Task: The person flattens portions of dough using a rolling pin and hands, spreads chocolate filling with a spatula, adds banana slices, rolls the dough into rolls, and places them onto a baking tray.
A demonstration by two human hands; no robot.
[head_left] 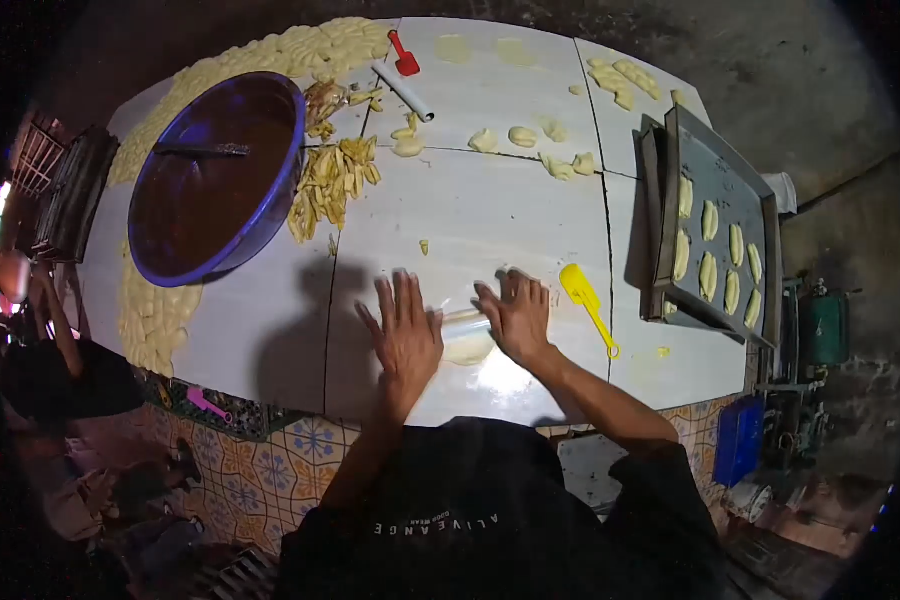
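L hand (406,335) is palm-down w/ fingers spread, R hand (520,315) the same but fingers closer together, thumb out toward L. They sit at opp. ends of the roller (460,327), lower ctr. of frame, prob. so pressure is even & the middle stays free. The dough (468,350) lies flat on the counter (450,205) under & just below the roller, btwn the hands. Yellow scoop (576,284) is just R of R hand, prob. for quick reach.

Containers: blue tub (260,245), upper L, holds brown stuff (215,200), can't tell what; a dark bar (202,150) lies in/over it. Tray (710,165), at R, looks tilted, maybe propped on sth. beneath; it holds pale rolls (709,276), spaced apart, prob. so they don't stick. Yellow strips (332,190) are heaped just R of tub, prob. to be near to hand; pale pieces (270,50) crowd the counter's upper-L edge.
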